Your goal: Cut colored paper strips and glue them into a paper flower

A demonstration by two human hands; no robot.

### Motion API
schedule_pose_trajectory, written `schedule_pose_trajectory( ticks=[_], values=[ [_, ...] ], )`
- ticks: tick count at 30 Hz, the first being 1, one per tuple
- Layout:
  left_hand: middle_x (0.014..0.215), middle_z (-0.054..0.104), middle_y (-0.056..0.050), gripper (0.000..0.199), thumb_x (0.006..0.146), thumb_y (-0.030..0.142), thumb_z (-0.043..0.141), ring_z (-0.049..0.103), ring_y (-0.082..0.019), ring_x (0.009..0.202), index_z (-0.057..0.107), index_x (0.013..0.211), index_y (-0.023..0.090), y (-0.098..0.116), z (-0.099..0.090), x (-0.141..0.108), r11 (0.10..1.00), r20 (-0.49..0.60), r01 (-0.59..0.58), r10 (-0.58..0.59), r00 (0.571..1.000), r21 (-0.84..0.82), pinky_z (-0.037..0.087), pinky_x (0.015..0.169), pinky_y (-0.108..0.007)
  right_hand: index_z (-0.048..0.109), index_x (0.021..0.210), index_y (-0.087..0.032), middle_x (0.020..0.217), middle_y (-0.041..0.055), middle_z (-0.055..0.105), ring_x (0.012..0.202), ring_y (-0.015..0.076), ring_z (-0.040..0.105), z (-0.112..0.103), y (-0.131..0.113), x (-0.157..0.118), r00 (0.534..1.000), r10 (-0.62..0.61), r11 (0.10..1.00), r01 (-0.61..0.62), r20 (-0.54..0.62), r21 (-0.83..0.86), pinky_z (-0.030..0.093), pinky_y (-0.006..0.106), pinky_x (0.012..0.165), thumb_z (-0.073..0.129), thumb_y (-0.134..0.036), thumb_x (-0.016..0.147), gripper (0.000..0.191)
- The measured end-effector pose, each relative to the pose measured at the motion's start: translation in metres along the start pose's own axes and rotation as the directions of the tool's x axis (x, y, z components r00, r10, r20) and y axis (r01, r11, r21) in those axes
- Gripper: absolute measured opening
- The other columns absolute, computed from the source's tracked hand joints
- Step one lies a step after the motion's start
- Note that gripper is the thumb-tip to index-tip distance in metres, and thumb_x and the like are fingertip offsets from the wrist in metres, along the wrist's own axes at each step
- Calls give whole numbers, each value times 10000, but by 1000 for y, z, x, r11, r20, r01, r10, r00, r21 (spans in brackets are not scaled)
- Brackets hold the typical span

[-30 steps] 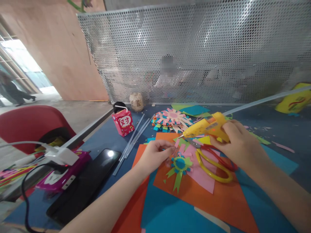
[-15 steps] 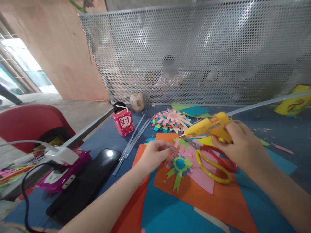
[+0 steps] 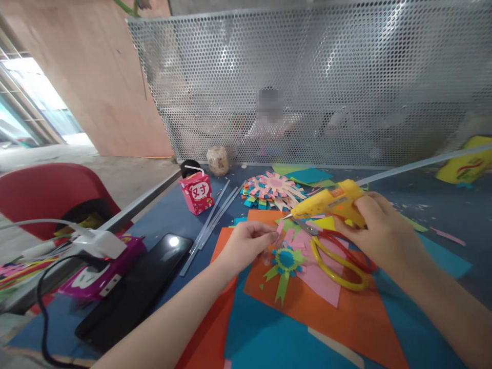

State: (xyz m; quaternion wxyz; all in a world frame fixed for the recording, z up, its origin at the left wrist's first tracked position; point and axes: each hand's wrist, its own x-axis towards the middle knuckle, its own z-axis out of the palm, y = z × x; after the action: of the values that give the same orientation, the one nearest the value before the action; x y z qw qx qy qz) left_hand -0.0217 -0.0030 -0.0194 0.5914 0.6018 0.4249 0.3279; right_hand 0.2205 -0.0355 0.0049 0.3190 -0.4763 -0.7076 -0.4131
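Glue gun (image 3: pixel 326 202): yellow, held above the scissors and paper at mid-counter; nozzle points left and slightly down.
Right hand (image 3: pixel 378 220): wrapped around the glue gun grip.
Left hand (image 3: pixel 249 243): thumb and fingers pinch a small pink paper strip (image 3: pixel 280 228); strip sits close to the nozzle tip, contact cannot be determined.
Feed stick: clear glue stick (image 3: pixel 415 167) extends from the rear of the glue gun toward the right.
Rosette (image 3: pixel 286 260): blue centre, green ring and tails; lies on the orange sheet (image 3: pixel 357 320), just beside the left hand.
Scissors (image 3: pixel 338 277): yellow and red handles; blades lie beneath the glue gun.
Finished stack: layered paper rosettes (image 3: pixel 274 187), behind the glue gun.
Loose sticks: clear glue sticks (image 3: pixel 213 218) on the counter (image 3: pixel 163 215), beside a red drink carton (image 3: pixel 198 193) with a white straw.
Left side: black phone (image 3: pixel 134 287), next to a purple power strip (image 3: pixel 84 282).
Rear: perforated metal screen (image 3: pixel 307 66).
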Motion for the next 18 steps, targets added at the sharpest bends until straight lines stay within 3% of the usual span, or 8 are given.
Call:
schedule_pose_trajectory(
  ticks=[7, 14, 18],
  values=[
    [427, 552, 32, 213, 710, 352, 639, 489, -77, 330, 628, 734, 140, 0, 1, 0, 1000, -5, 10, -9, 1000, 9, 316, 353, -178, 323, 721, -226, 732, 49, 534, 571, 169, 548, 3, 2, -2, 999, -27, 1000, 26, 17, 6, 404, 241, 417, 474, -304, 813, 194],
    [669, 666, -17, 240, 692, 373, 659, 508, -59, 345, 617, 733, 140, 0, 1, 1, 1000, 13, -10, 10, 1000, 1, 356, 352, -185, 368, 728, -203, 730, 56, 536, 568, 161, 547, 2, 1, -2, 999, -52, 999, 52, 13, -4, 405, 233, 418, 510, -343, 828, 223],
    [601, 636, 3, 232, 702, 368, 650, 512, -65, 343, 616, 745, 143, 0, 1, 1, 1000, 3, -13, 13, 1000, 13, 343, 345, -177, 384, 724, -196, 731, 64, 542, 538, 158, 524, 3, 0, -2, 998, -53, 999, 53, 28, -10, 380, 235, 390, 514, -340, 822, 217]
  ],
)
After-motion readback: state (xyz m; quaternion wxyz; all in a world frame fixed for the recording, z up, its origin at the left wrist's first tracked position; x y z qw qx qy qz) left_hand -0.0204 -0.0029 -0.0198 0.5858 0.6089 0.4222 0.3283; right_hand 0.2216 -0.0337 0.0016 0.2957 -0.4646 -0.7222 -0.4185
